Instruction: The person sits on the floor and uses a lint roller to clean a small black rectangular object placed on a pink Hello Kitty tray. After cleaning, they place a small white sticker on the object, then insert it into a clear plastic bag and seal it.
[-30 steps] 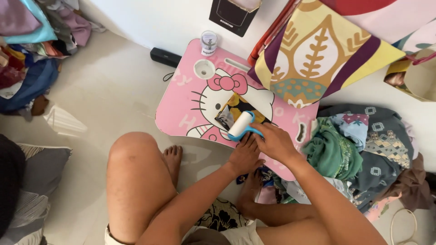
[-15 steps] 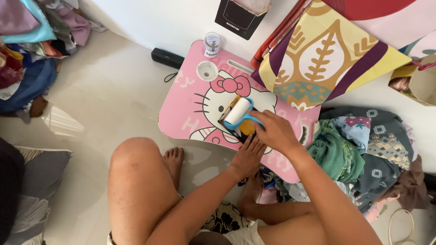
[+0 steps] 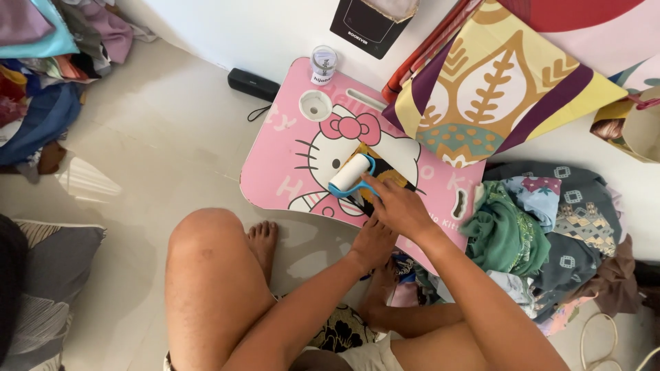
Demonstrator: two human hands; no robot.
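A white lint roller with a blue handle (image 3: 350, 175) rests on a small black and yellow cloth (image 3: 386, 172) that lies on a pink cartoon-cat lap table (image 3: 282, 175). My right hand (image 3: 400, 207) is shut on the roller's handle. My left hand (image 3: 373, 242) presses down at the table's near edge, just below the right hand, fingers spread, with nothing visibly in it.
On the table's far end stand a small clear jar (image 3: 323, 63) and a round cup recess (image 3: 315, 105). A black speaker (image 3: 254, 84) lies by the wall. Folded fabrics (image 3: 543, 227) pile at right, a patterned cloth (image 3: 488, 96) hangs above, clothes (image 3: 41, 69) heap at left.
The roller has moved a little across the small cloth under my right hand. My left hand has stayed at the table's near edge.
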